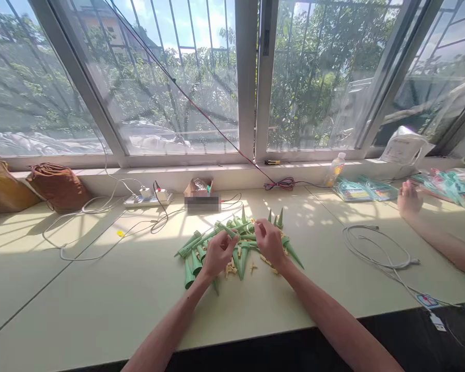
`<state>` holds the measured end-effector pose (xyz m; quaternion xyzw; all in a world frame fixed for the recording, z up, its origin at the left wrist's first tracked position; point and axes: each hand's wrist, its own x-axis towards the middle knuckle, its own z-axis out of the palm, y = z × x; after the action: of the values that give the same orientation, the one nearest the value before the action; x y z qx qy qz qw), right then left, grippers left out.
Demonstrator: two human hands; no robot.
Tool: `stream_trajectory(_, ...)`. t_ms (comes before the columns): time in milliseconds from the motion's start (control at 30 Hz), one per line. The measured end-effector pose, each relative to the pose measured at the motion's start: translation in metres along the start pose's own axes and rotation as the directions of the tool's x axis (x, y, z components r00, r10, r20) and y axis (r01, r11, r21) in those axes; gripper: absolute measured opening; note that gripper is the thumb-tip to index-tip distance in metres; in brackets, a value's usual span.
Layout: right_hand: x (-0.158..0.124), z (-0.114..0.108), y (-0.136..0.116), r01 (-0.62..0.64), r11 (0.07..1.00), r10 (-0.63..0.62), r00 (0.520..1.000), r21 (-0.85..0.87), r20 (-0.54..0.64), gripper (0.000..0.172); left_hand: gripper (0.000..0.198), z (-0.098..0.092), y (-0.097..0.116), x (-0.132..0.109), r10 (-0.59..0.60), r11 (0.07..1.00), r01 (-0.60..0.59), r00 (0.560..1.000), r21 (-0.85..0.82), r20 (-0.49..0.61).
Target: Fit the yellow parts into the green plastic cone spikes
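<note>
A heap of green plastic cones lies on the table in front of me, some upright, most on their sides. My left hand is closed on a slim green cone at the heap's left side. On the right, my right hand is pinched over the heap, a little apart from the left. A tiny orange bit shows by its fingertips, but what they grip is too small to make out. Small tan plastic pieces lie among the cones, and a cross-shaped tan piece lies nearer me.
A small open box and a power strip with cables stand at the back. A white cable lies coiled at right. Beyond are a bottle, teal packets and another person's hand. Brown bags stand far left.
</note>
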<state>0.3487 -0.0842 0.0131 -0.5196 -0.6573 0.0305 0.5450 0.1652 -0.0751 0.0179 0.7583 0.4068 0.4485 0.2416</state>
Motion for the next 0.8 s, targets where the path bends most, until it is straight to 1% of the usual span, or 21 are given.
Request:
stream_trajectory(133, -0.001, 0.004, 0.007, 0.057, 0.996, -0.048, 0.990, -0.068, 0.132, 0.011, 0.027, -0.002, 0.004, 0.003, -0.068, 0.992, 0.062, 0.996, -0.107, -0.056)
stream_trajectory(267, -0.006, 0.009, 0.003, 0.123, 0.992, -0.110, 0.961, -0.039, 0.252, 0.007, 0.031, -0.001, 0.006, 0.004, -0.188, 0.951, 0.175, 0.982, -0.253, -0.029)
stream_trajectory(333, -0.008, 0.010, 0.002, 0.153, 0.988, -0.139, 0.944, -0.024, 0.298, 0.006, 0.032, 0.000, 0.007, 0.004, -0.222, 0.934, 0.207, 0.975, -0.292, -0.020)
stream_trajectory(467, -0.011, 0.012, 0.000, 0.199, 0.980, -0.182, 0.911, -0.007, 0.369, 0.010, 0.028, 0.000, 0.008, 0.004, -0.221, 0.926, 0.205, 0.975, -0.318, -0.016)
stream_trajectory(633, -0.014, 0.012, -0.003, 0.209, 0.977, -0.171, 0.888, -0.043, 0.426, 0.013, 0.025, 0.001, 0.008, 0.003, -0.222, 0.920, 0.201, 0.975, -0.336, -0.024)
stream_trajectory(800, -0.016, 0.012, -0.004, 0.225, 0.972, -0.169, 0.871, -0.069, 0.461, 0.007, 0.026, 0.001, 0.005, 0.003, -0.242, 0.918, 0.218, 0.970, -0.330, -0.032)
